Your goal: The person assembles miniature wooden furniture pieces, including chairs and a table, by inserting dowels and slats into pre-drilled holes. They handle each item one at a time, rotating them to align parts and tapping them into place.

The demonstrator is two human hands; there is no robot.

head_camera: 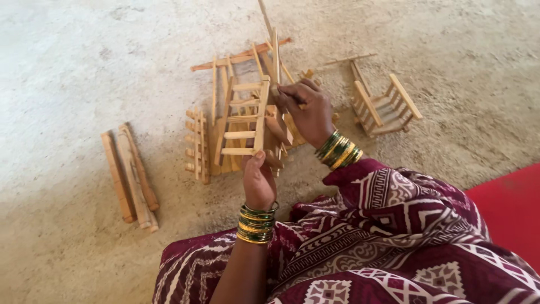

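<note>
Pinching the lower end of a small wooden stick ladder (245, 119), the left hand (259, 183) holds it above the floor (67, 62); the right hand (306, 112) grips its upper rail, with a stick house frame (225, 73) beneath and a stick chair (385, 104) nearby

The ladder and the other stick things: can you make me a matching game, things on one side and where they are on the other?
Things:
1. ladder
2. loose sticks
3. little chair
4. red mat

Places:
A. lying on the floor at the far left
B. held up between both hands
C. at the right edge, beside the patterned cloth
D. on the floor to the right of the hands

Pairs: 1-B, 2-A, 3-D, 4-C
</note>
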